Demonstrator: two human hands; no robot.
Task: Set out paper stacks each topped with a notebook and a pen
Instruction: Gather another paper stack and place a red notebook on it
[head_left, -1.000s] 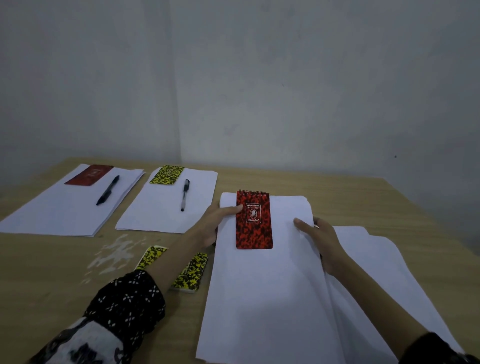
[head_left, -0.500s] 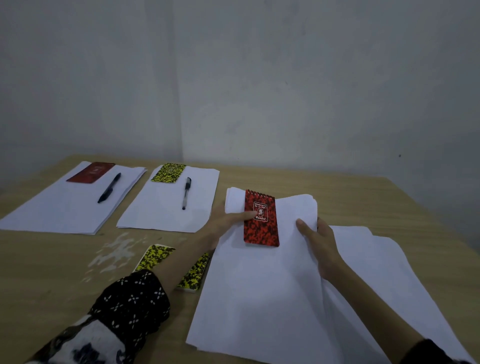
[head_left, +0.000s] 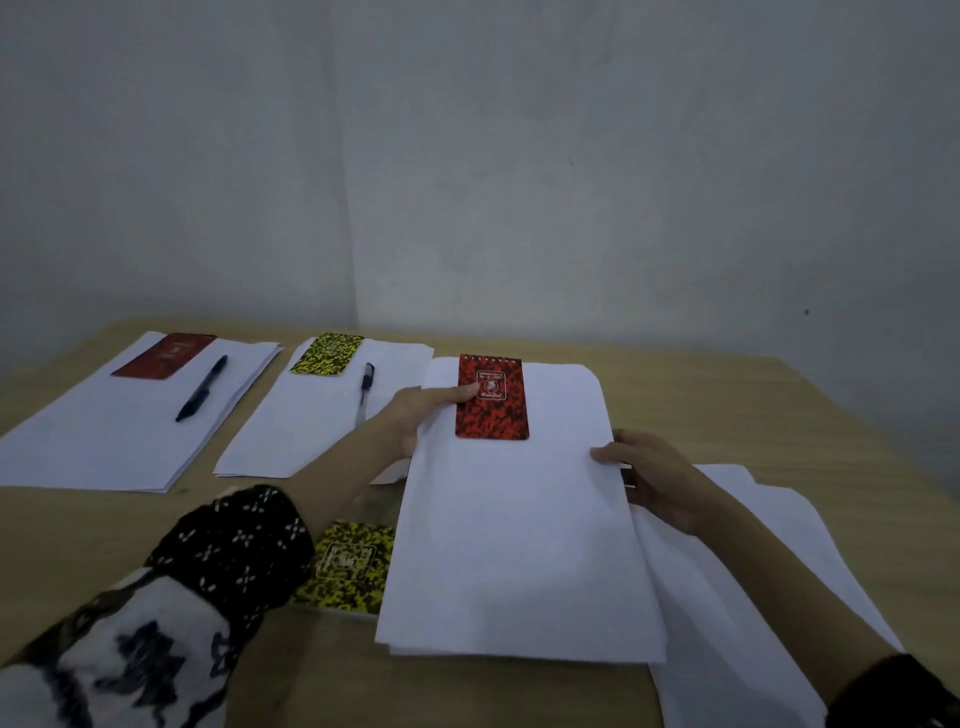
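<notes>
1. Head view, centre of frame: third paper stack (head_left: 519, 519) is gripped by both hands. Its long axis runs from the near edge toward the wall.
2. Left hand (head_left: 415, 421) is clamped on the stack's left edge, thumb pinning the red spiral notebook (head_left: 491, 397) against the top sheet. The notebook sits at the stack's far end, spiral edge toward the wall.
3. Right hand (head_left: 654, 478) pinches the stack's right edge, thumb on top and fingers underneath. Loose sheets (head_left: 779, 545) lie under and to the right of it.
4. Upper left: two finished sets on the counter (head_left: 753, 410). Far-left stack (head_left: 119, 431) carries a red notebook (head_left: 163, 356) and a black pen (head_left: 202, 387); middle stack (head_left: 311, 421) carries a yellow notebook (head_left: 327, 353) and a pen (head_left: 365, 392).
5. Spare yellow notebook (head_left: 348, 566) lies lower centre, beside the left forearm.
6. Judgement: no pen shows on or near the third stack; that step is not yet done. No spare pen is in view.
</notes>
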